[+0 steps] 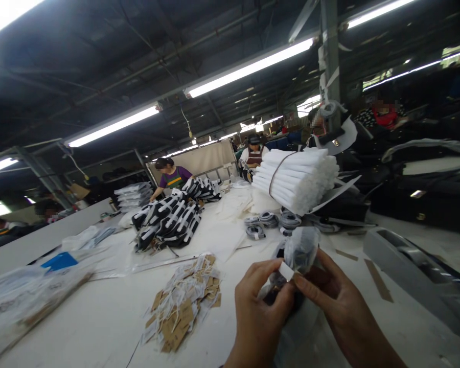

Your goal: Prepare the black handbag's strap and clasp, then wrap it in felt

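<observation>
A white surface (111,312) spreads across the lower view. Dark bags (425,197) crowd its far right. Across from the wearer, one co-worker (174,178) in a purple top leans in with an arm reaching toward a heap of goods; another co-worker (253,156), in a dark apron over white sleeves, is farther back near the middle.

The heap (168,220) is black with white strips and lies left of center. Right of it, white rolls (291,176) are bound together by a dark band. A clear bag (26,301) with printing lies at the left edge, and a gray device (414,281) is at the right. Brown and white tags (180,312), tangled with white strings, form a loose pile left of the hands.

The left hand (258,301) and right hand (335,296) meet over the near part of the surface, around a dark bundle (302,250) in clear plastic. Gray coils (268,220) lie just beyond it; a blue sheet (59,261) lies far left. Brown strips (378,280) are right of the hands.

Smallest is a white tab (286,272) against the bundle: the left fingers pinch it, while the right fingers grasp the bundle, thumb at the tab's edge.
</observation>
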`<control>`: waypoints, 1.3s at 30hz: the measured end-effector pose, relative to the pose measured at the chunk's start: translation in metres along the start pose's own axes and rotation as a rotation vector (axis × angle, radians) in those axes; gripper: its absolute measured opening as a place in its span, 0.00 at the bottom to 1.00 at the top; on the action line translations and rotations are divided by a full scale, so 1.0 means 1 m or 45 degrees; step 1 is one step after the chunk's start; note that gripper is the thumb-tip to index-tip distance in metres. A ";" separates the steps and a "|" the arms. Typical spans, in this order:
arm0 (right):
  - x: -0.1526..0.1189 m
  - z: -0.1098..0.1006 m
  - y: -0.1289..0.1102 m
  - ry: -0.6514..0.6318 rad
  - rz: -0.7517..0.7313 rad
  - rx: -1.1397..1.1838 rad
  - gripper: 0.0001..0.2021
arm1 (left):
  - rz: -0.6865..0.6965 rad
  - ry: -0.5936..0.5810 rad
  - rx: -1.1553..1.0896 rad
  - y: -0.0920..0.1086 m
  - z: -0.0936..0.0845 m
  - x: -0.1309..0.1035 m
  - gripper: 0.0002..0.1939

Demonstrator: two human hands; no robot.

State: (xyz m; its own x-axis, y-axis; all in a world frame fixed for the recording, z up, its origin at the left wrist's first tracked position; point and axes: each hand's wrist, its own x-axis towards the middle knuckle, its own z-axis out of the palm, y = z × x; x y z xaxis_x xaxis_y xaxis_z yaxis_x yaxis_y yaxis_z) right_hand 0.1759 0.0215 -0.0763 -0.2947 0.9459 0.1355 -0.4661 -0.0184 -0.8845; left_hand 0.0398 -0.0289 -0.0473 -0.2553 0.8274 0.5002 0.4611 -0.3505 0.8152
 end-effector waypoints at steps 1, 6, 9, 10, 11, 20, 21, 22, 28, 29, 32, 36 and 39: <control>0.000 0.001 0.000 0.006 0.001 0.014 0.38 | 0.018 0.025 0.017 -0.001 0.001 -0.002 0.15; 0.000 0.003 -0.004 0.008 0.043 0.060 0.38 | 0.198 0.107 0.215 -0.009 0.006 -0.012 0.16; 0.000 0.004 -0.003 0.039 0.081 0.052 0.40 | 0.485 0.242 0.469 -0.013 0.011 -0.016 0.20; 0.000 0.005 -0.003 0.050 0.082 0.051 0.41 | 0.570 0.287 0.564 -0.014 0.013 -0.017 0.21; 0.000 0.005 -0.003 0.060 0.078 0.052 0.41 | 0.634 0.323 0.653 -0.015 0.015 -0.017 0.21; 0.006 0.002 0.008 0.181 0.147 0.082 0.43 | 0.328 0.114 0.455 -0.001 0.006 -0.013 0.16; 0.005 0.000 0.009 0.154 0.150 0.091 0.42 | 0.232 0.085 0.398 0.003 0.002 -0.011 0.13; 0.005 -0.002 0.010 0.111 0.149 0.105 0.40 | 0.131 0.064 0.339 0.007 -0.001 -0.008 0.10; 0.003 -0.006 0.007 -0.100 0.111 0.145 0.27 | -0.167 -0.031 0.082 0.015 -0.012 0.007 0.23; 0.003 -0.005 0.006 -0.113 0.106 0.141 0.26 | -0.180 -0.032 0.057 0.015 -0.012 0.008 0.24; 0.003 -0.005 0.006 -0.156 0.096 0.151 0.27 | -0.219 -0.026 -0.020 0.012 -0.012 0.010 0.24; 0.004 -0.009 0.011 -0.178 0.099 0.151 0.28 | -0.253 -0.016 -0.125 0.013 -0.013 0.008 0.21; 0.006 -0.012 0.015 -0.175 0.096 0.141 0.29 | -0.264 -0.042 -0.196 0.015 -0.014 0.006 0.10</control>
State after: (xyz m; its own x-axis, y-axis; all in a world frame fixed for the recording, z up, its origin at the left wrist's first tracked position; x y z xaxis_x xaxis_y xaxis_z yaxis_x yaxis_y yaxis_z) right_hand 0.1775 0.0312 -0.0939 -0.4401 0.8875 0.1369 -0.5252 -0.1307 -0.8409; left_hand 0.0335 -0.0355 -0.0280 -0.3020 0.9015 0.3099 0.2662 -0.2324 0.9355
